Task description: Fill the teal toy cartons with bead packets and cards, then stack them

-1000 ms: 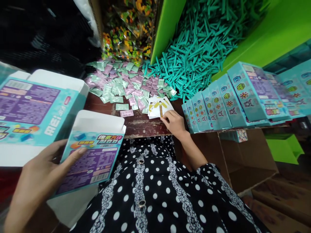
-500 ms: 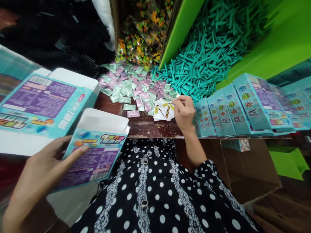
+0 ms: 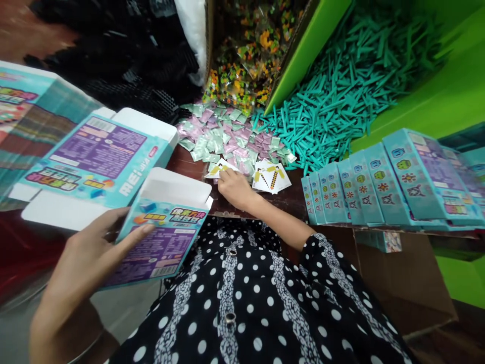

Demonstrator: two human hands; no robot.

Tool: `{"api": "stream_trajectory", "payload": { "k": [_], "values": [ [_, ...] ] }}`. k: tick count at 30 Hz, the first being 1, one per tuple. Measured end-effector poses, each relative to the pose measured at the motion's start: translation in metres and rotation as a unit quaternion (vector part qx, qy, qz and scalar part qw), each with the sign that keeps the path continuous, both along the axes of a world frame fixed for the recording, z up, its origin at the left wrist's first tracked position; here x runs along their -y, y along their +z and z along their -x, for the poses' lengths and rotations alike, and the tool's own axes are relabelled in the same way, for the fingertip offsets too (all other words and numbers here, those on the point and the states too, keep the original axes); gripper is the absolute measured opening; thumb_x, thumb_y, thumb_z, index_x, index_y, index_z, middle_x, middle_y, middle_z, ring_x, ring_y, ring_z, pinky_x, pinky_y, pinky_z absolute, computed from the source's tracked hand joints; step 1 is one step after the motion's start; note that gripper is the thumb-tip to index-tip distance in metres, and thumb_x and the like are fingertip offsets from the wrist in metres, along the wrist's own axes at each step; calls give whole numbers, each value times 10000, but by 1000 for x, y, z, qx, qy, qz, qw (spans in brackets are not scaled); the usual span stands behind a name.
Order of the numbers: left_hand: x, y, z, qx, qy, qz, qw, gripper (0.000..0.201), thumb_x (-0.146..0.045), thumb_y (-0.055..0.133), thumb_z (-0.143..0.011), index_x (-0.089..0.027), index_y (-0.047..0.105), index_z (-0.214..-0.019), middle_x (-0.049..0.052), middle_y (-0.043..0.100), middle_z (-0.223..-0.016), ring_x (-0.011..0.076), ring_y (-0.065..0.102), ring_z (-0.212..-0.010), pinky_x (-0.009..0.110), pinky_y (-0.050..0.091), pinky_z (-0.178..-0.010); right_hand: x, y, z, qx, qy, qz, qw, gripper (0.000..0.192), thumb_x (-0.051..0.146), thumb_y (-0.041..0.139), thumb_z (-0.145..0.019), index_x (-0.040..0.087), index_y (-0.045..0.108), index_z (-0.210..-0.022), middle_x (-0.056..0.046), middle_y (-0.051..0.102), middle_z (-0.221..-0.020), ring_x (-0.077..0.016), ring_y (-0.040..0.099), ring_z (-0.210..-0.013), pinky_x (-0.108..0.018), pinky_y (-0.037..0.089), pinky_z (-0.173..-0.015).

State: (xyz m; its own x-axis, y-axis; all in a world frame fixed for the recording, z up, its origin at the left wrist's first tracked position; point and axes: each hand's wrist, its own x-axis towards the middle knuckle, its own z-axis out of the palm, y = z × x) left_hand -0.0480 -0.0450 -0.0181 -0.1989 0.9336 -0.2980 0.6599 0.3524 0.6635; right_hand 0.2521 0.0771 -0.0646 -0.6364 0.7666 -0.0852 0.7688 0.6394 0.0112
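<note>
Pinching a card (image 3: 214, 170) in the right hand (image 3: 235, 189) by the sachets (image 3: 214, 144), gripping a box (image 3: 166, 245) in the left hand (image 3: 91, 250) — seemingly mid-gathering. Probably calls next for a steady lift.

On the box (image 3: 162, 242) in my left hand (image 3: 93, 247) I can read 像素方块; on the carton (image 3: 98, 162) to its left, MEI. The small print (image 3: 104, 144) on both is too blurred.
</note>
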Motion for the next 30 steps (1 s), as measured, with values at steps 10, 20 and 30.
{"api": "stream_trajectory", "payload": {
  "k": [10,20,30],
  "values": [
    [-16,10,-19,24,3,-29,999,753,-871,695,-696,-232,793,-1080,90,826,-990,314,699,-815,412,486,-748,-21,87,-38,-349,-145,-55,924,199,161,546,-1068,205,737,-1031,-55,764,-1058,-198,703,-974,-345,544,-906],
    [-56,1,-60,243,-71,-97,963,601,-706,829,-793,-200,794,-1115,95,851,-1066,311,784,-942,367,595,-774,-11,129,-7,-345,1,128,930,200,119,625,-1012,221,742,-1138,-20,811,-1182,-178,749,-1100,-319,560,-1023],
    [-60,-36,-59,342,-39,-67,937,601,-681,902,-767,-195,793,-1105,127,868,-1107,350,811,-958,399,669,-768,-69,126,-120,-247,-253,-57,934,380,255,443,-1147,195,815,-1194,-120,823,-1146,-257,771,-1058,-384,585,-976]
  ]
}}
